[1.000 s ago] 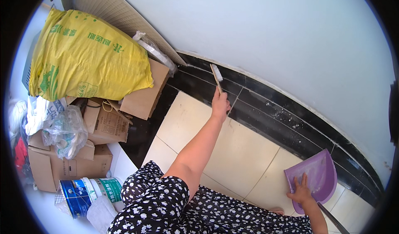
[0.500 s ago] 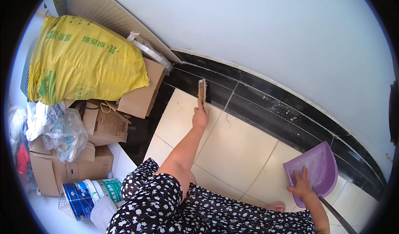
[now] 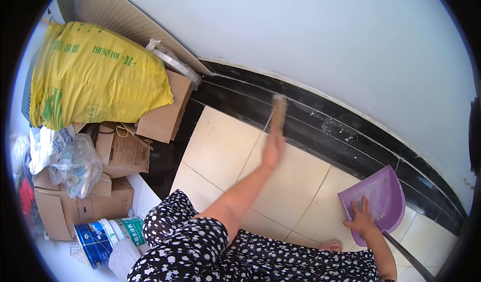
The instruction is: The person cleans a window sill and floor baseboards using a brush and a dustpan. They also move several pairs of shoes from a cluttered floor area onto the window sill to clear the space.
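My left hand point(image 3: 273, 153) is closed round the near end of a hand brush point(image 3: 278, 112). Blurred by motion, the brush lies across the black floor tiles point(image 3: 240, 104) by the wall, its far end close to the wall's foot. On the right stands a purple dustpan point(image 3: 393, 197) with a dark long handle point(image 3: 411, 254). My right hand point(image 3: 362, 221) rests on the dustpan, fingers spread over its inner face and thumb at its left side. White specks point(image 3: 340, 131) dot the black tiles between brush and dustpan.
Cardboard boxes point(image 3: 107, 202), a full yellow sack point(image 3: 100, 76) and clear plastic bags point(image 3: 80, 164) crowd the left. Paint buckets point(image 3: 95, 244) stand at the lower left. A pale wall point(image 3: 320, 26) runs behind. A pink sandal point(image 3: 332, 245) shows below my patterned dress.
My left hand has swept to the right with the brush along the black tiles. My right hand and the dustpan are almost unmoved; the view has shifted slightly.
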Demonstrator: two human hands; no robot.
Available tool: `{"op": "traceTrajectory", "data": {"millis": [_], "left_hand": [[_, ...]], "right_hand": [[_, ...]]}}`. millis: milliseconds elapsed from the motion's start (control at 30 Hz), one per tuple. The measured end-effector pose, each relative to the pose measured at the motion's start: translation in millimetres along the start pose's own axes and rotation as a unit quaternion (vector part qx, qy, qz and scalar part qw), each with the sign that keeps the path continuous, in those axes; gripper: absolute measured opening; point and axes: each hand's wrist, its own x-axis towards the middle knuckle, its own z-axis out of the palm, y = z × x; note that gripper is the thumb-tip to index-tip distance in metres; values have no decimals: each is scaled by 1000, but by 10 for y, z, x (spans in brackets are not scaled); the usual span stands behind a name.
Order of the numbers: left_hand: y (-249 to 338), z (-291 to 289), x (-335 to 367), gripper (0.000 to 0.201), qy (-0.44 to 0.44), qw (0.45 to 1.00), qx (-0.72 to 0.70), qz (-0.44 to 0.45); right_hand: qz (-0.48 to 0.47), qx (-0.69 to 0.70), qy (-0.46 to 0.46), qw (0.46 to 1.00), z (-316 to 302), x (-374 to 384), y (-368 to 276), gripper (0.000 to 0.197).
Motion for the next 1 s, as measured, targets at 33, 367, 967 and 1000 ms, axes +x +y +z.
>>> {"op": "traceTrajectory", "data": {"millis": [33,367,967,1000], "left_hand": [[-116,-218,198,63,38,998,43,-41],[-478,-851,1265,66,37,969,222,-100],[11,-125,68,69,-40,988,147,-31],[36,42,32,70,-43,987,152,-33]], "right_hand": [[4,-8,0,1000,7,6,7,96],[-7,-27,12,1000,42,39,4,97],[-15,12,24,1000,41,16,27,93],[-17,15,26,999,39,12,35,93]]}}
